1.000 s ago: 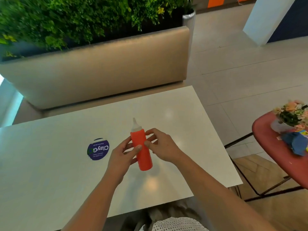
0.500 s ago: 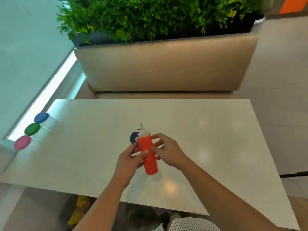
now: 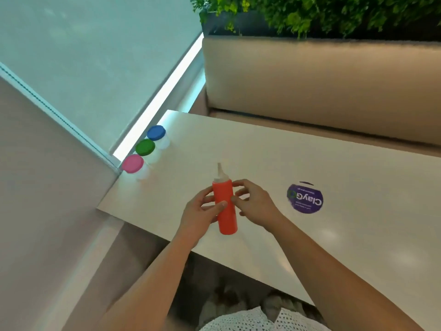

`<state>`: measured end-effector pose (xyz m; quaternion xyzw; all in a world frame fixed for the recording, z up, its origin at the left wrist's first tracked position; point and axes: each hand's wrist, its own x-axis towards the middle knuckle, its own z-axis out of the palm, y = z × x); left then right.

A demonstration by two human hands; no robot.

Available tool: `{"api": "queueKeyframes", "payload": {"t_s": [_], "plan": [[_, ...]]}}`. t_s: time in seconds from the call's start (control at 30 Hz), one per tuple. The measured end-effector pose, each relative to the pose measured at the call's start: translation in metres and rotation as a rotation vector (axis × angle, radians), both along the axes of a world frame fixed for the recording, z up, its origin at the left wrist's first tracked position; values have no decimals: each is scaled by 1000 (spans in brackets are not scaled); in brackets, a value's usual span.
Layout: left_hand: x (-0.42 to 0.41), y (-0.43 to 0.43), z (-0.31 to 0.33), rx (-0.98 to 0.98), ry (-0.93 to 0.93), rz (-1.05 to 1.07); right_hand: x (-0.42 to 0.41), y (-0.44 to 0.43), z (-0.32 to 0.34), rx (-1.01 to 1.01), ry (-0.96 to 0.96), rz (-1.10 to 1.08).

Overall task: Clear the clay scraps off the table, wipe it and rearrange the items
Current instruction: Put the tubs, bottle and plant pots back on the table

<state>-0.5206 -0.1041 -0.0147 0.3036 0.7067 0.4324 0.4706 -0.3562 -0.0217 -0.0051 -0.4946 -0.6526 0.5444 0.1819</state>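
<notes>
Over near edge of surface (image 3: pixel 262 163), left grip (image 3: pixel 198 211) and right grip (image 3: pixel 256 204) both curled round red bottle (image 3: pixel 225 206), nozzle pointing away; jars (image 3: pixel 145 147) far-left, nearer left grip.

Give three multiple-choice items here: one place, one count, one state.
1. Where do the small clear tubs with coloured lids stand on the white table? A) along its left edge B) at its middle C) at its near right corner
2. How many tubs? A) two B) three C) four
3. The red plastic squeeze bottle with white nozzle is: A) lying untouched B) gripped by both hands C) gripped by one hand only
Answers: 1 A, the row lines the left edge. 2 B, blue, green and pink lids. 3 B, left hand and right hand both curl fingers round it.
</notes>
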Motion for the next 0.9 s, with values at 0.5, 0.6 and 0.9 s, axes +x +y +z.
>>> {"api": "queueKeyframes", "payload": {"t_s": [0.5, 0.6, 0.9], "plan": [[-83, -39, 18, 82, 144, 282, -123, -9, 31, -23, -11, 332], [-106, -47, 18, 110, 91, 429, -154, -14, 39, -40, -19, 450], [-212, -60, 6, 50, 226, 638, -284, -5, 12, 151, -250, 615]]}}
